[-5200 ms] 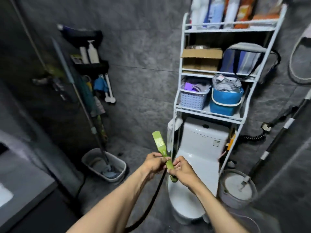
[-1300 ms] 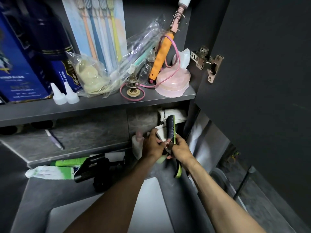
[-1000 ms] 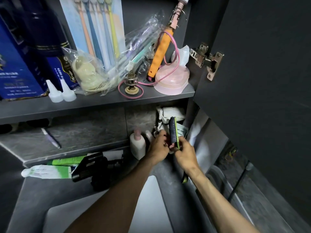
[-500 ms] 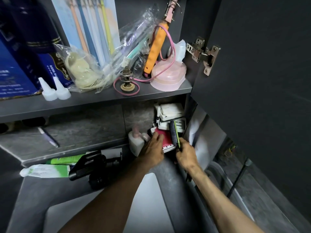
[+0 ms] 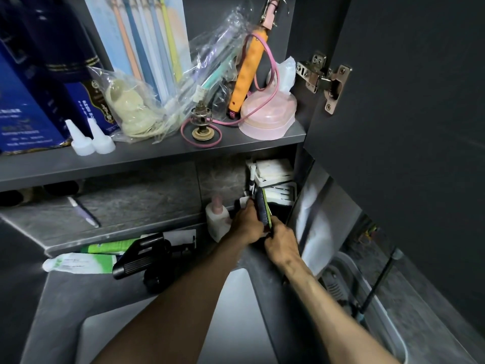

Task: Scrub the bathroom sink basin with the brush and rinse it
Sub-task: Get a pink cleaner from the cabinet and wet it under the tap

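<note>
- The brush (image 5: 262,206), green-backed with dark bristles, stands nearly upright in the low back corner over the bench (image 5: 60,298), under the cabinet shelf (image 5: 157,153) and just in front of a white rack (image 5: 275,179).
- The right hand (image 5: 282,243) grips the brush from below. Its fingers are clamped round the lower part, and the handle end is hidden behind the hand.
- The left hand (image 5: 246,227) sits on the bristle side, fingers curled and pressed against the brush head, one fingertip reaching up along the bristles. I cannot tell whether anything else lies in that palm.
- The two hands touch each other at the brush.
- The sink basin (image 5: 236,311) shows as a pale hollow between the forearms, well below the brush.
- A black tap (image 5: 147,258) stands at the back of the basin, with a green and white tube (image 5: 78,262) lying just beside it on the left.
- A small white bottle with a pink cap (image 5: 216,222) stands just left of the left hand.
- On the shelf sit a pink domed lid (image 5: 267,116), an orange tool (image 5: 246,72) leaning behind it, a clear plastic bag (image 5: 131,111), two white nozzle caps (image 5: 89,137) and a blue box (image 5: 23,111).
- The dark cabinet door (image 5: 406,127) hangs open on the right, on a metal hinge (image 5: 322,80).
</note>
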